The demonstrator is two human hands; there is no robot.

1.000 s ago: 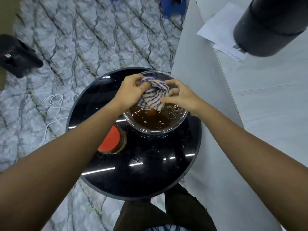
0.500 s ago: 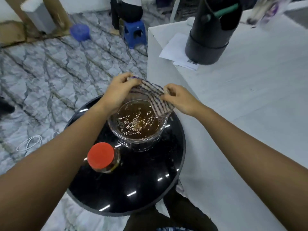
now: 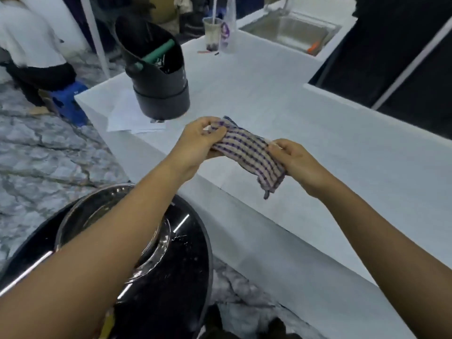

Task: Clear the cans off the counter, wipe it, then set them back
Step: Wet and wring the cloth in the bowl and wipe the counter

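A purple-and-white checked cloth (image 3: 247, 150) is stretched between both hands above the near edge of the white counter (image 3: 305, 123). My left hand (image 3: 198, 140) pinches its far left end. My right hand (image 3: 296, 160) grips its near right end, and a corner of the cloth hangs down below it. No cans are in view on the counter.
A black bucket (image 3: 159, 77) with a green-handled tool stands on papers (image 3: 127, 118) at the counter's left end. A cup with a straw (image 3: 212, 33) and a steel sink (image 3: 291, 33) lie at the back. A glass bowl (image 3: 156, 243) sits on a round black table (image 3: 181, 277) under my left arm. A seated person (image 3: 31, 50) is at far left.
Both hands lifted the cloth out of the bowl of brown liquid and carried it right, over the white counter. The view swung up from the black table to the counter.
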